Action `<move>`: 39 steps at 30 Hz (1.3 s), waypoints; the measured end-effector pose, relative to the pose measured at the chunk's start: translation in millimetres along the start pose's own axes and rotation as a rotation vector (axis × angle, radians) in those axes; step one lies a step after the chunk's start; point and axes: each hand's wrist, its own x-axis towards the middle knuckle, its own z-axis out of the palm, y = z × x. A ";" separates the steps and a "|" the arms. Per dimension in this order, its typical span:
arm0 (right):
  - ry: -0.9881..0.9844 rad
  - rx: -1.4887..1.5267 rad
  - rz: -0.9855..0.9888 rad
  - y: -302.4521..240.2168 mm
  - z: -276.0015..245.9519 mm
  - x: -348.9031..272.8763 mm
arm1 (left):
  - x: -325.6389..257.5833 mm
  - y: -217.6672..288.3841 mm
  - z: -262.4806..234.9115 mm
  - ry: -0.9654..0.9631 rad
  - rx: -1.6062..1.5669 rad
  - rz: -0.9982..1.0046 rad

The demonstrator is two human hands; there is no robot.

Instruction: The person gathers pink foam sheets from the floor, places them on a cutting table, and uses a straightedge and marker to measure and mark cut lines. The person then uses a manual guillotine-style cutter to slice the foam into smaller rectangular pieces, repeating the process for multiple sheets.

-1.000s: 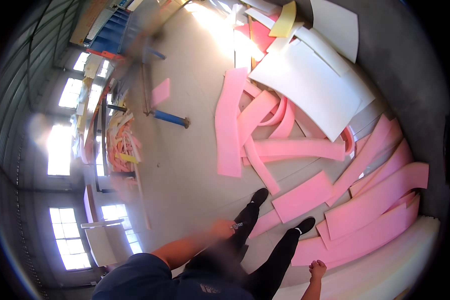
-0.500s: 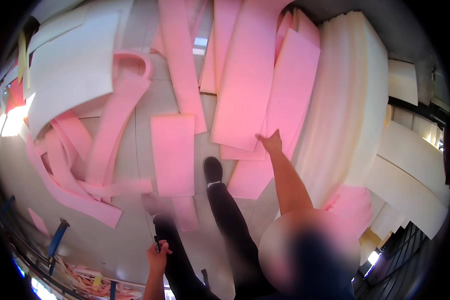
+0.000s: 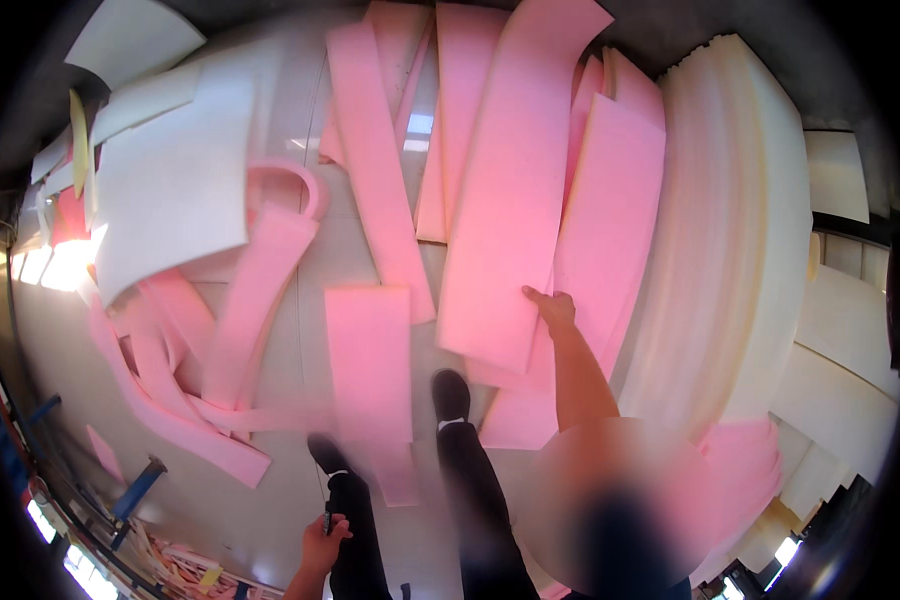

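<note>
Fingers of the right hand (image 3: pixel 550 306) curl over the near edge of a long pink foam sheet (image 3: pixel 515 190), pinching it where it lies on the floor (image 3: pixel 300 470) atop other pink strips, beside the thick cream foam stack (image 3: pixel 730 240). Down by the hip, the left hand (image 3: pixel 322 545) is closed around a small dark tool (image 3: pixel 327 520). Held at one edge only, the limp sheet could sag, fold or drag neighbouring strips along. Both shoes stand among loose pieces; a short pink sheet (image 3: pixel 370 370) lies just beside the feet and looks easy to slip on.
</note>
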 end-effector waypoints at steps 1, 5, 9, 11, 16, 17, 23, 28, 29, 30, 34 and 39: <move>0.006 0.116 -0.035 -9.0 -6.9 -6.1 | -0.7 8.1 1.8 0.015 -0.028 -0.003; -0.206 0.479 -0.467 -122.3 -40.1 -43.8 | 1.6 36.0 0.2 0.094 -0.140 0.036; -0.155 0.769 -1.156 -324.3 -23.3 -230.1 | -5.6 98.2 -38.4 0.205 -0.509 0.102; -0.153 0.742 -1.330 -361.3 -50.1 -338.1 | -7.6 106.2 -60.0 0.197 -0.721 0.174; -0.621 0.775 -1.204 -309.5 -35.9 -429.2 | -28.7 158.4 -85.2 0.204 -1.206 0.307; -0.736 0.795 -1.120 -289.1 -28.0 -437.6 | -31.4 160.5 -92.7 0.243 -1.289 0.316; -1.212 1.073 -0.072 -140.3 51.4 -473.3 | -26.7 89.9 -115.2 -0.120 -1.287 0.667; -1.039 0.563 -0.125 -93.9 105.2 -435.6 | -50.2 83.8 -108.8 -0.072 -1.302 0.661; -1.008 0.585 -0.105 -80.3 124.7 -429.2 | -50.9 83.7 -108.5 -0.047 -1.314 0.656; -0.980 0.611 -0.086 -67.5 143.3 -423.7 | -53.8 83.5 -108.2 -0.019 -1.327 0.656; -1.041 0.608 0.144 -54.9 152.4 -408.9 | -49.5 67.3 -118.7 0.148 -1.203 0.606; -1.014 0.453 0.143 -62.3 133.1 -418.6 | -64.9 81.6 -105.7 0.371 -1.036 0.253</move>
